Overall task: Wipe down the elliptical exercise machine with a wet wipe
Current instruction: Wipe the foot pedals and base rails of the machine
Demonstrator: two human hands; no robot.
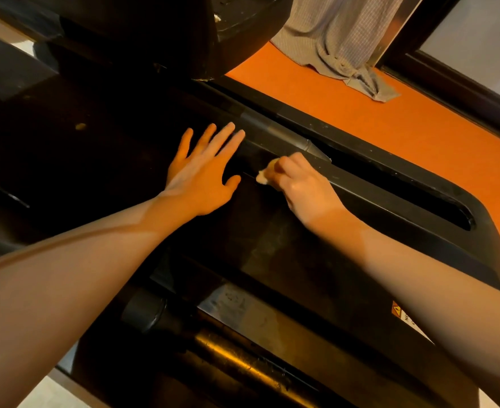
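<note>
A bunched wet wipe (263,175) is gripped in the right hand (304,184), apparently pressed on the dark elliptical machine (360,189); the left hand (203,175) is laid flat, fingers spread.

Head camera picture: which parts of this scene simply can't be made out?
- Wet wipe: mostly hidden inside the curled right hand; only a crumpled corner shows.
- Elliptical machine: top and near end cut off by frame edges; its left side is lost in shadow under the left hand.
- Warning label: partly behind the right forearm, text too small.
</note>
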